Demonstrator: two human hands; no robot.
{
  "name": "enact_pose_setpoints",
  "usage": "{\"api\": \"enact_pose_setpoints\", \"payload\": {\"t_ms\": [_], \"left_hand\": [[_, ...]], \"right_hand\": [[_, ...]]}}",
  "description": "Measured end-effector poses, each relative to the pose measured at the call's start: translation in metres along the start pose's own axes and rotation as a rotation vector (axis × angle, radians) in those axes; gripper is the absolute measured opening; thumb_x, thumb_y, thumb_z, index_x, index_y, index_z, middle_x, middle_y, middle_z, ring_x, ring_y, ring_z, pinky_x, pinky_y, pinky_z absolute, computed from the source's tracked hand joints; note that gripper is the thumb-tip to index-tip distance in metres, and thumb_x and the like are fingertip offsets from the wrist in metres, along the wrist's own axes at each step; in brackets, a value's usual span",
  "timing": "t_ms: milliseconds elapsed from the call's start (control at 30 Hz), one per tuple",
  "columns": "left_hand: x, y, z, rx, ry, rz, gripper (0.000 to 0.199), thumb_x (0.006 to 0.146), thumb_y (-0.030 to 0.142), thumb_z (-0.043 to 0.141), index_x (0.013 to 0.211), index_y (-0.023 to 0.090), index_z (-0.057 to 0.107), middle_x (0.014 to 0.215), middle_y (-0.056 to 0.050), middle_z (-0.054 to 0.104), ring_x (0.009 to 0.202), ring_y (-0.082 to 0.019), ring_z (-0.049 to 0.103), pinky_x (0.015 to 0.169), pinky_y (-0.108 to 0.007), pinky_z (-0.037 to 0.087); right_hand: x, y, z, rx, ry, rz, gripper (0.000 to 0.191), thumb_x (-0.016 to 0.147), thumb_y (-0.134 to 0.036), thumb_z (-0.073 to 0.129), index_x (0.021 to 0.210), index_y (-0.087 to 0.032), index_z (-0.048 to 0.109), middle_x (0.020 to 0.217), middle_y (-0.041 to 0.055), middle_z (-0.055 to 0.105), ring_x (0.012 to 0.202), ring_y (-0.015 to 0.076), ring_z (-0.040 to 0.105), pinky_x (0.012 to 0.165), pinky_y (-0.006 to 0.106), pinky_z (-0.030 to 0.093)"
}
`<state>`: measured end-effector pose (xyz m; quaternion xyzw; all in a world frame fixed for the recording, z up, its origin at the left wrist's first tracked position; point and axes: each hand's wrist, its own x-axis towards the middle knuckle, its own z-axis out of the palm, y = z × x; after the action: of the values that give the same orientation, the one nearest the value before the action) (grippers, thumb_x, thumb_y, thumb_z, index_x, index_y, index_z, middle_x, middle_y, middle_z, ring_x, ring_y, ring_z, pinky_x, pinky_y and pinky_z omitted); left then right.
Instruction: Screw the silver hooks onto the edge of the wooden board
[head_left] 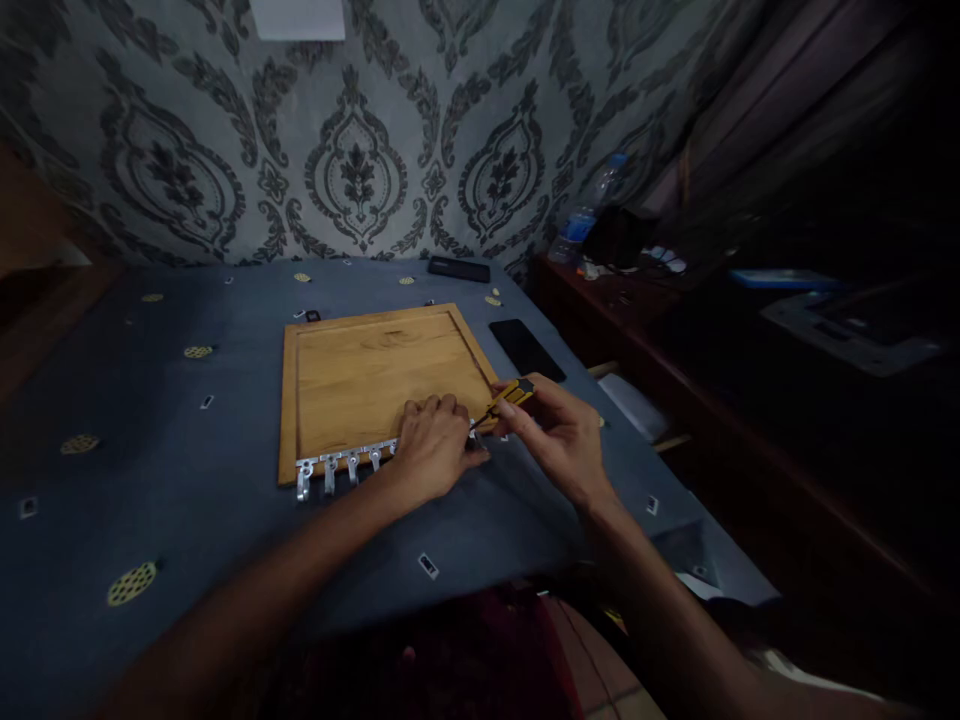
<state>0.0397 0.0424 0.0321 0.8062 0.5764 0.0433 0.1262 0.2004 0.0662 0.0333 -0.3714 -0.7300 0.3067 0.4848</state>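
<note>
A wooden board [375,375] with a grooved border lies flat on the covered surface in front of me. Along its near edge runs a metal hook rail [352,462] with several hooks pointing toward me. My left hand [435,445] bends over the right part of this rail, fingers curled on the board, and hides some of the hooks. In my right hand [559,430] is a yellow-and-black screwdriver [516,393], pinched by the handle. Its shaft slants down left to the rail's right end, beside my left thumb. The tip's exact contact is too small to make out.
A dark phone [527,349] lies right of the board, and a black flat object [459,269] lies near the patterned wall. A small black item [312,315] touches the far edge area. On the right, a dark wooden ledge [570,280] bears a plastic bottle [581,225].
</note>
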Motion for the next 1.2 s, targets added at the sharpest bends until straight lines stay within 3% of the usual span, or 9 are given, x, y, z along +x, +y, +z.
{"api": "enact_pose_setpoints", "payload": {"t_ms": [300, 433, 633, 800, 1033, 1200], "left_hand": [[0.001, -0.001, 0.004, 0.002, 0.020, -0.001, 0.040, 0.097, 0.050, 0.056, 0.112, 0.013, 0.064, 0.117, -0.014, 0.066, 0.115, -0.033, 0.060, 0.093, -0.047, 0.045], [0.001, -0.001, 0.003, 0.004, 0.016, 0.006, 0.042, 0.097, 0.049, 0.056, 0.114, 0.012, 0.063, 0.118, -0.015, 0.066, 0.115, -0.034, 0.059, 0.093, -0.048, 0.045], [0.000, -0.001, 0.005, -0.002, 0.045, 0.006, 0.039, 0.095, 0.049, 0.059, 0.110, 0.013, 0.064, 0.114, -0.014, 0.066, 0.113, -0.034, 0.060, 0.093, -0.048, 0.045], [0.002, -0.002, 0.009, -0.006, 0.068, 0.000, 0.036, 0.095, 0.048, 0.060, 0.109, 0.015, 0.064, 0.113, -0.013, 0.066, 0.113, -0.033, 0.060, 0.094, -0.048, 0.045], [0.004, -0.003, 0.012, -0.013, 0.077, 0.002, 0.041, 0.091, 0.045, 0.067, 0.114, 0.012, 0.063, 0.116, -0.014, 0.066, 0.115, -0.033, 0.060, 0.094, -0.048, 0.045], [0.004, -0.003, 0.013, -0.008, 0.088, 0.005, 0.040, 0.091, 0.045, 0.067, 0.114, 0.013, 0.063, 0.114, -0.014, 0.067, 0.114, -0.033, 0.060, 0.093, -0.048, 0.046]], "right_hand": [[0.003, 0.006, 0.007, -0.139, 0.082, 0.038, 0.038, 0.082, -0.048, 0.076, 0.068, -0.021, 0.053, 0.060, -0.0036, 0.055, 0.053, 0.0122, 0.056, 0.051, 0.025, 0.043], [0.002, 0.009, 0.009, -0.135, 0.089, 0.032, 0.033, 0.086, -0.044, 0.072, 0.070, -0.021, 0.054, 0.062, -0.0034, 0.054, 0.056, 0.0124, 0.055, 0.055, 0.026, 0.045], [-0.002, 0.015, 0.002, -0.212, -0.031, -0.024, 0.028, 0.094, -0.046, 0.059, 0.093, -0.020, 0.072, 0.085, 0.0050, 0.071, 0.074, 0.0193, 0.067, 0.066, 0.030, 0.052], [-0.005, 0.019, 0.001, -0.294, -0.153, -0.030, 0.034, 0.097, -0.047, 0.054, 0.100, -0.021, 0.075, 0.094, 0.0083, 0.076, 0.095, 0.0274, 0.072, 0.081, 0.036, 0.055], [-0.012, 0.029, 0.007, -0.309, -0.182, -0.008, 0.037, 0.100, -0.046, 0.048, 0.090, -0.020, 0.074, 0.082, 0.0076, 0.074, 0.085, 0.0255, 0.071, 0.080, 0.037, 0.053], [-0.018, 0.040, 0.011, -0.263, -0.152, -0.026, 0.034, 0.100, -0.042, 0.049, 0.092, -0.021, 0.075, 0.085, 0.0070, 0.076, 0.086, 0.0244, 0.071, 0.081, 0.036, 0.054]]}}
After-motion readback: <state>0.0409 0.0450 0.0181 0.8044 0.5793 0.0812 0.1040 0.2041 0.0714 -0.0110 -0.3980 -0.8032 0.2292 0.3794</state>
